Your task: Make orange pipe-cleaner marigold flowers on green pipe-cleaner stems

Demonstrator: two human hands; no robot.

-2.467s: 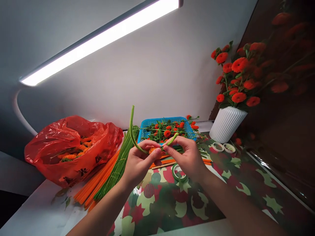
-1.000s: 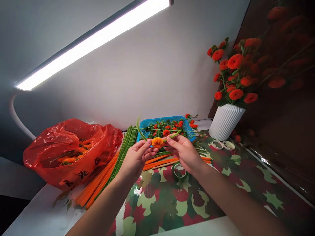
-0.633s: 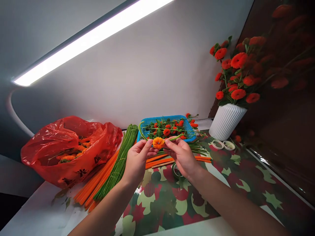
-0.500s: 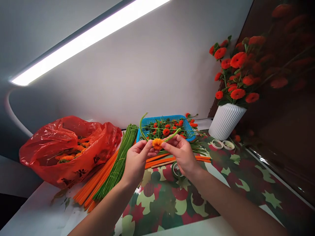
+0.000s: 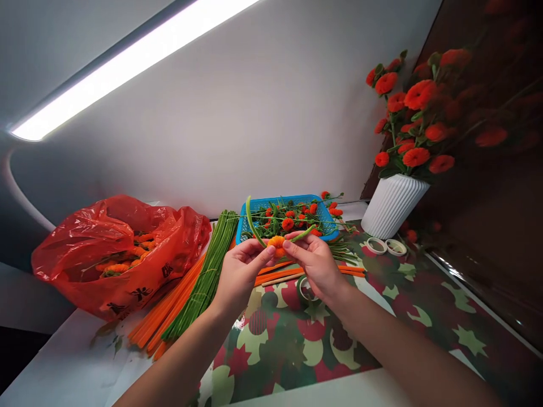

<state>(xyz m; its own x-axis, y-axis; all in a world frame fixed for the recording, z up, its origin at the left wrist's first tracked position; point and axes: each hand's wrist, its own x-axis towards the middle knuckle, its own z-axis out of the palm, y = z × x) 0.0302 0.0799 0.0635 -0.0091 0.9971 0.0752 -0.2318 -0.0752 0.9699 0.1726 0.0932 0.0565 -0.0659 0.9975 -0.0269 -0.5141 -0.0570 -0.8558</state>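
Observation:
Between my two hands is a small orange pipe-cleaner flower (image 5: 277, 243), with a green pipe cleaner (image 5: 251, 217) whose ends stick out on both sides. My left hand (image 5: 244, 268) pinches the flower's left side between thumb and fingers. On the other side, my right hand (image 5: 314, 263) pinches it the same way, and the right green end rises over its fingers. Both hands are held above the patterned mat, in front of a blue basket (image 5: 333, 226) of orange flowers with green stems.
Left of my hands lie bundles of green pipe cleaners (image 5: 203, 282) and orange pipe cleaners (image 5: 156, 316), beside a red plastic bag (image 5: 76, 265) holding orange pieces. A tape roll (image 5: 304, 288) is under my right hand. Two more rolls (image 5: 376, 245) lie near a white vase (image 5: 392, 206) of orange flowers.
The flower has tilted between my fingers, its face less visible now, and my left thumb has moved lower on it. The left green end stands more upright. The view has shifted slightly.

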